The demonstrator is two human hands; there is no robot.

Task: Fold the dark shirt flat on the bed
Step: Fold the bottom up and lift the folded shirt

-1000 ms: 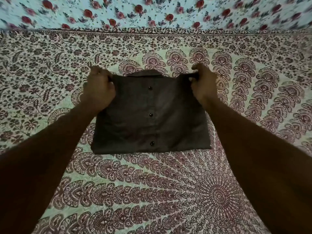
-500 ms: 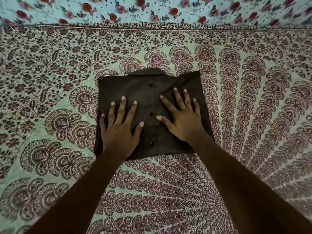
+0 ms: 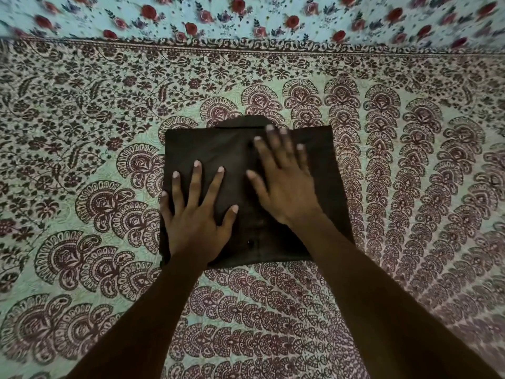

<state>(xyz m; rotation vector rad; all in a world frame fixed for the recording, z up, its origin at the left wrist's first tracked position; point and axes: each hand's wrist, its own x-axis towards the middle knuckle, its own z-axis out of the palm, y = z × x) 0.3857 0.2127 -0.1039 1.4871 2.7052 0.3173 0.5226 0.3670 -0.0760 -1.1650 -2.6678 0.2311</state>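
The dark shirt [image 3: 207, 151] lies on the bed as a folded rectangle, its collar poking out at the far edge and one button showing near the front edge. My left hand [image 3: 195, 217] rests flat on the shirt's near left part, fingers spread. My right hand [image 3: 284, 181] lies flat further up, its fingertips close to the collar. Neither hand grips any cloth. Both forearms cover the shirt's front corners.
The bed is covered by a pale green spread [image 3: 82, 187] printed with maroon paisley fans. Along the far edge lies a light sheet with red roses [image 3: 246, 17].
A second ago both hands held the shirt's far corners. They let go and came down flat on it. Since half a second ago the right hand slid up toward the collar.
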